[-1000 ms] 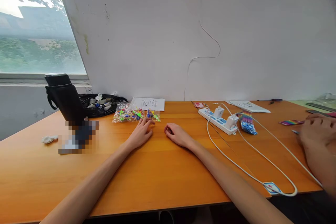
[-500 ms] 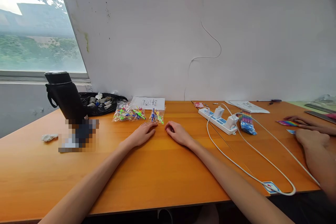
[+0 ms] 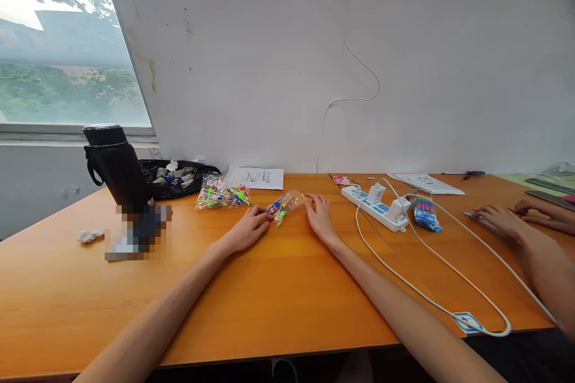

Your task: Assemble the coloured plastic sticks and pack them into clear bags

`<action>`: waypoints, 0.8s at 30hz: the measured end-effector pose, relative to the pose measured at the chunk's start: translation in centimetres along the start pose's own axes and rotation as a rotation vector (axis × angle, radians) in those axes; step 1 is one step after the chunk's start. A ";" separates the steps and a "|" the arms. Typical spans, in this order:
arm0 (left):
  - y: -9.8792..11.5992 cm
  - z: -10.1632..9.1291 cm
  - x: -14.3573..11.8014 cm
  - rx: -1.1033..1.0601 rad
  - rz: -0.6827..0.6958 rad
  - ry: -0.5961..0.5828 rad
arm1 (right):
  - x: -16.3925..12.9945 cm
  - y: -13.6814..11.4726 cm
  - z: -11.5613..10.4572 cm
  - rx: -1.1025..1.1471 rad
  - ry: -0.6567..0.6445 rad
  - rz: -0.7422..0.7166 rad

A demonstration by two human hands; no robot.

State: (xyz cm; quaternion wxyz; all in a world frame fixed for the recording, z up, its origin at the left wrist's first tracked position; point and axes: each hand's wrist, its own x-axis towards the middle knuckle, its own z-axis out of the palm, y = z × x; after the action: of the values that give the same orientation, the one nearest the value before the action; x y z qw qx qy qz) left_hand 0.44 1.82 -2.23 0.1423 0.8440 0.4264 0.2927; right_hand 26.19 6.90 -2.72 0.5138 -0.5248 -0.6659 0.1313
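Observation:
Between my two hands a small clear plastic bag (image 3: 290,203) with blue, green and yellow plastic pieces lies tilted just above or on the orange wooden table (image 3: 269,299). My left hand (image 3: 249,230) has its fingertips closed at the bag's left end, by the blue piece. The fingers of my right hand (image 3: 320,218) pinch the upper right end, where the bag looks empty. Beyond my left hand is a larger clear bag (image 3: 220,193) of similar colourful pieces, with printed paper (image 3: 256,178) behind it.
A black bottle (image 3: 117,167) and a black bag of rubbish (image 3: 179,182) stand at the left, near crumpled tissue (image 3: 90,236). To the right are a white power strip (image 3: 375,209) with looping cables and a colourful packet (image 3: 426,212). A co-worker's hands (image 3: 507,221) work at the far right.
The small bag has turned and stretched out to the right between my hands. My right hand has moved right, its fingers now on the bag's end. The co-worker's hands have shifted.

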 end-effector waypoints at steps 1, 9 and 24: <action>0.0 0.0 0.0 -0.013 0.007 -0.001 | 0.0 0.0 0.0 -0.014 0.003 -0.008; 0.2 -0.4 0.2 -0.062 -0.020 0.038 | 0.1 -0.2 -0.5 -0.086 0.066 -0.025; 0.6 -0.9 0.0 -0.127 -0.227 0.086 | -0.1 -1.7 -0.9 0.373 -0.418 0.058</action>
State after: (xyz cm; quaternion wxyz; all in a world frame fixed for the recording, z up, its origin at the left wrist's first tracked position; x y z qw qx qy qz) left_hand 0.25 1.43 -1.19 0.2092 0.7663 0.5054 0.3370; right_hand 25.98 5.79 -1.10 0.4490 -0.4015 -0.7065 0.3716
